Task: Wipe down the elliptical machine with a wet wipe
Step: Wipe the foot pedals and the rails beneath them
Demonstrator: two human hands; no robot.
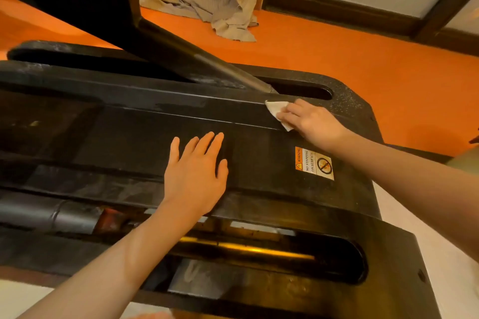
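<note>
Left hand (195, 171) lies flat, fingers spread, on the middle of the elliptical machine (124, 137) cover, apparently as a brace. Right hand (311, 122) presses a folded wet wipe (276, 109) under its fingers against the cover's far ridge, beside the slot (305, 92), near the warning sticker (314, 163), probably mid-wipe.

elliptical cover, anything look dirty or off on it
Yes: pale dusty smears streak the elliptical cover along its far slot edge, left of the wet wipe under the right hand.
</note>
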